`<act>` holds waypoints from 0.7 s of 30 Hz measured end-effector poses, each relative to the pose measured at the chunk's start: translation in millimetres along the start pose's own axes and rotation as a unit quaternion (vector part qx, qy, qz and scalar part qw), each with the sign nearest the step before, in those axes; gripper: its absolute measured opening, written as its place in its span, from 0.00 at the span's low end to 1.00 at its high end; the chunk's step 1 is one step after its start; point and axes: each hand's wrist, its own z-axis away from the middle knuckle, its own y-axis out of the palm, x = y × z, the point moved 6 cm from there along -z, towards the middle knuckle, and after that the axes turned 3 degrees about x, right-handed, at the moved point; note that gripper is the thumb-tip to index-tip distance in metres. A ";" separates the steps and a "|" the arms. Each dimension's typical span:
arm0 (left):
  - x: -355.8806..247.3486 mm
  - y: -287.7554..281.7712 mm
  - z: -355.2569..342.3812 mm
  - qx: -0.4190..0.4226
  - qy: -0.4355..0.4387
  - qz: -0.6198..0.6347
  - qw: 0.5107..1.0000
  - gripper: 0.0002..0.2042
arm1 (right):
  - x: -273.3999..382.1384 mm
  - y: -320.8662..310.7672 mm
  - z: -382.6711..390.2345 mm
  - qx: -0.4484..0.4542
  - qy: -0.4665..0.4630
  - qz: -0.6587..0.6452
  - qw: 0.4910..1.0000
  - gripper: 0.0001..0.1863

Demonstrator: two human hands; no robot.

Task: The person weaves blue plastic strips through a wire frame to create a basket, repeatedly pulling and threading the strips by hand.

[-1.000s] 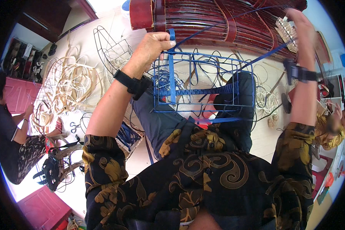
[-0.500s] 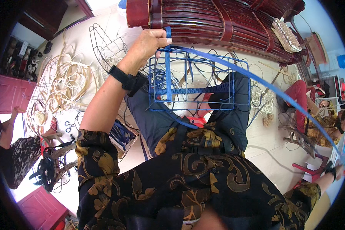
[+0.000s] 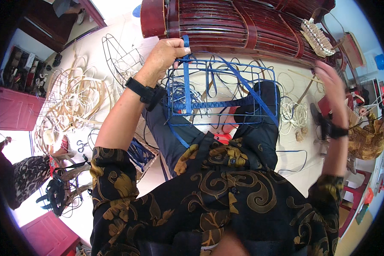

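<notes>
A blue wire basket frame [image 3: 226, 123] rests across my lap between my knees, with blue strap woven along part of it. At its far left corner my left hand [image 3: 168, 52] is closed, pinching the blue strap [image 3: 187, 83] that is wound over the frame. From that corner the strap's loose length [image 3: 247, 87] slants across the frame and down over my right thigh. My right hand [image 3: 330, 81] is raised off to the right, apart from the frame. Motion blurs it somewhat; its fingers look stretched out, with nothing visible in them.
A dark red slatted wooden bench [image 3: 217, 25] stands just beyond the frame. Piles of pale strips [image 3: 79, 98] lie on the floor at left, a coil of pale cord [image 3: 293, 113] at right. People sit on both sides; one wears patterned trousers [image 3: 30, 173].
My right hand has let go of the strap and swung inward from the far right. The strap, stretched taut before, now hangs slack over my thigh. My left hand keeps its pinch.
</notes>
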 end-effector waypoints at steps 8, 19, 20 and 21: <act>0.3 -6.3 6.3 -0.019 -0.020 0.001 1.000 0.09 | 175.2 191.5 -28.4 0.176 -0.121 0.049 0.976 0.24; -3.7 -1.8 9.2 -0.023 -0.006 -0.009 1.000 0.08 | 144.8 74.6 -60.9 -0.162 -0.184 0.172 0.954 0.11; -4.7 -3.8 12.2 -0.027 -0.005 -0.010 1.000 0.08 | 131.9 35.7 -66.1 -0.216 -0.165 0.211 0.939 0.11; -4.0 -6.7 14.4 -0.033 -0.004 -0.012 0.999 0.08 | 112.6 -5.7 -62.8 -0.264 -0.148 0.258 0.918 0.12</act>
